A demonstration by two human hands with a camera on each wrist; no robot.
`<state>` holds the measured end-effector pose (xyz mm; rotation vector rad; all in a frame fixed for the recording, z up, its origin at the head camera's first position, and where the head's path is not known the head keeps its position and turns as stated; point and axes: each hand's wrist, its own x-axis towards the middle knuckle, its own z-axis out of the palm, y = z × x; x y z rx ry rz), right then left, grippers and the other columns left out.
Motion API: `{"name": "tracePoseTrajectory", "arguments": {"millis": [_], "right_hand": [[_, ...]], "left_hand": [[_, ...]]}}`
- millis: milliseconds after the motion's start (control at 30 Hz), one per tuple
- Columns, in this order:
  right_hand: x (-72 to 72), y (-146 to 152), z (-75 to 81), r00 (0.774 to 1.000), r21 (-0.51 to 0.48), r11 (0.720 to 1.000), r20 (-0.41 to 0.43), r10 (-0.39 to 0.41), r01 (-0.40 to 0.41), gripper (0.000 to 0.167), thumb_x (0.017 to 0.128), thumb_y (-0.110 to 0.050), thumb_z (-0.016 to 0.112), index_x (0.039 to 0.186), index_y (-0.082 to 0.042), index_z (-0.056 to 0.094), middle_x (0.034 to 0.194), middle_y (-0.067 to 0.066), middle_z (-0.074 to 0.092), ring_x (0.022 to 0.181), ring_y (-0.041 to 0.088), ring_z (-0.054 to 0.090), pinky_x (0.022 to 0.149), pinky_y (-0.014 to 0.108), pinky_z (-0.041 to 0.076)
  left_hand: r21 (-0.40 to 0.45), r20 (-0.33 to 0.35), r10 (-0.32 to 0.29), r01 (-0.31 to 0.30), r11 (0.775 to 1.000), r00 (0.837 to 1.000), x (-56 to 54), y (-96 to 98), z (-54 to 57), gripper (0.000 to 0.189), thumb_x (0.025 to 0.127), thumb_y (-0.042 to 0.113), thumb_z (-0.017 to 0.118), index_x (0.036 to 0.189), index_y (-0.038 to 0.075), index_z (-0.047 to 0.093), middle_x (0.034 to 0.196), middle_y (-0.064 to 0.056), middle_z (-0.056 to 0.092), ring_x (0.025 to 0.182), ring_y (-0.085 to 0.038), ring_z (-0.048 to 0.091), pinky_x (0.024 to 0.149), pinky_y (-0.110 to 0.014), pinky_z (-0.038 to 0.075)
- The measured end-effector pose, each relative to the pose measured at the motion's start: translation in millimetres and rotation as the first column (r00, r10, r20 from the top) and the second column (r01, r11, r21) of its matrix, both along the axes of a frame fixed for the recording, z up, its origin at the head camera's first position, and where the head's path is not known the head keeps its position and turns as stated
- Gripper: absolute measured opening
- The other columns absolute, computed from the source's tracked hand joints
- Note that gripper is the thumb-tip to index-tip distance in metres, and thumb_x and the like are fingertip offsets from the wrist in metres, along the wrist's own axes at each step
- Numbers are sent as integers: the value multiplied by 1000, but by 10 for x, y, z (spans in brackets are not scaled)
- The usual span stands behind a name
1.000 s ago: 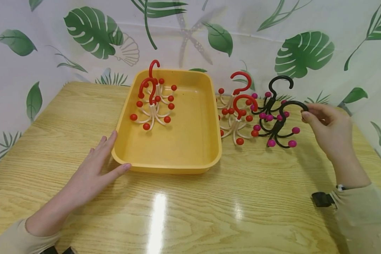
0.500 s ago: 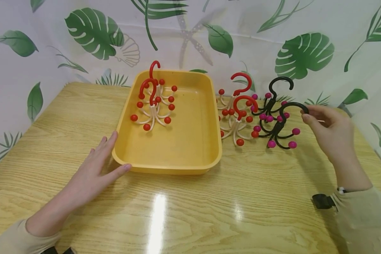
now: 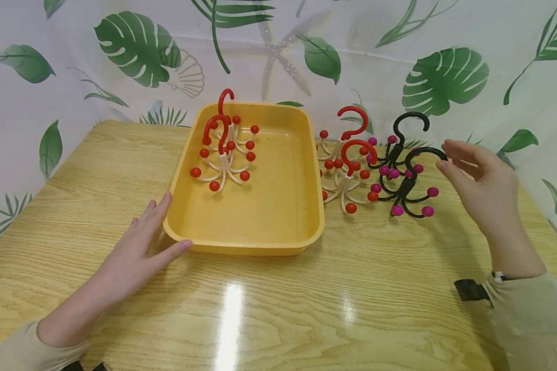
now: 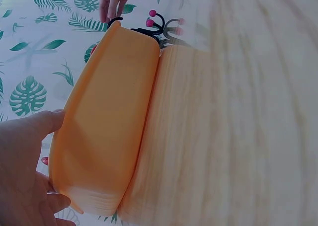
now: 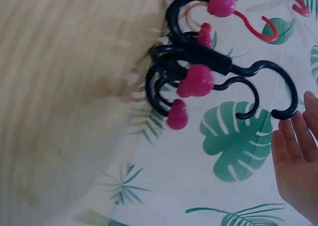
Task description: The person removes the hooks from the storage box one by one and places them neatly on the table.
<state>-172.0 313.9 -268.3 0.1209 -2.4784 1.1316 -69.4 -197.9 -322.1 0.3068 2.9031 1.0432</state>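
My left hand spreads its fingers against the near left corner of a yellow plastic tray. The left wrist view has its thumb at the tray's rim. On the right, my right hand has parted fingers around the tip of a black claw-shaped hanger hook with pink ball ends, which stands on the table. In the right wrist view this hook's curved tip lies right at the fingertips. A second black hanger hook stands behind it.
Inside the tray, on its left side, stand two cream hanger hooks with red tops and red balls. Two more red-and-cream hanger hooks stand between the tray and the black ones. A leaf-patterned cloth hangs behind the wooden table.
My right thumb and fingers have parted from their pinch on the front black hanger hook, which has shifted slightly to the left at its top. My left hand and the tray stay put.
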Motion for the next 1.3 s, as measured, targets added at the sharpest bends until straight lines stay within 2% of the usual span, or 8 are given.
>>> {"name": "tracePoseTrajectory", "arguments": {"millis": [133, 233, 367, 433, 533, 733, 1033, 1300], "right_hand": [[-7, -158, 91, 999, 9, 999, -28, 32, -32, 40, 90, -17, 67, 129, -11, 61, 125, -6, 61, 114, 2, 53, 100, 16, 39], [-10, -316, 169, 994, 95, 995, -97, 42, -32, 39, 89, -17, 69, 128, -11, 62, 126, 1, 61, 120, 7, 51, 105, 21, 34], [-17, -537, 285, 979, 186, 982, -192, 71, -34, 38, 88, -13, 70, 126, -12, 64, 123, 7, 62, 119, 11, 51, 103, 20, 35], [-27, -649, 338, 975, 187, 980, -195, 104, -67, 38, 88, -13, 70, 126, -12, 64, 122, 6, 62, 115, 8, 52, 100, 18, 37], [-54, -836, 394, 969, 169, 974, -170, 177, -148, 40, 89, -12, 69, 128, -12, 62, 124, 4, 61, 113, 4, 53, 99, 17, 40], [-120, -1219, 453, 936, 132, 942, -134, 326, -309, 43, 88, -8, 68, 130, -6, 57, 122, 6, 62, 111, 16, 58, 95, 24, 47], [-312, -1653, 493, 889, 130, 894, -113, 443, -429, 42, 88, -12, 69, 127, -3, 58, 120, 6, 62, 111, 14, 57, 94, 28, 48], [-485, -2011, 514, 867, 73, 864, 16, 498, -498, 43, 89, -14, 68, 129, -4, 57, 125, 6, 60, 112, 14, 56, 96, 31, 48]], "left_hand": [[-4, 7, 4, -4, 1000, 1000, 6, 1, 10, 87, 93, 51, 54, 154, 19, 1, 159, -3, 5, 145, -28, 0, 115, -52, 0], [-9, 10, 10, -10, 1000, 1000, 9, 4, 18, 87, 93, 52, 55, 155, 20, 2, 159, -3, 5, 145, -27, 1, 116, -50, 1], [-10, 12, 13, -13, 1000, 1000, 6, 7, 20, 87, 93, 52, 55, 155, 19, 3, 159, -1, 6, 145, -26, 1, 116, -49, 1], [-7, 9, 9, -9, 1000, 1000, 5, 6, 20, 87, 93, 51, 55, 155, 19, 2, 159, -2, 5, 145, -26, 1, 116, -50, 1], [-4, 2, 4, -4, 1000, 1000, 4, 3, 14, 86, 93, 50, 54, 154, 19, 2, 159, -4, 5, 145, -28, 1, 115, -52, 1], [-1, -6, -6, 6, 1000, 1000, 6, 1, 9, 86, 94, 50, 54, 154, 18, 1, 159, -7, 6, 145, -30, 1, 115, -53, 0], [-5, -10, -6, 6, 1000, 1000, 3, -1, 4, 86, 94, 50, 54, 154, 19, 1, 159, -6, 6, 145, -30, 1, 115, -54, 1], [-1, -1, 0, 0, 1000, 1000, 1, 0, 8, 86, 94, 50, 54, 154, 20, 2, 159, -7, 6, 145, -29, 1, 115, -54, 1]]}}
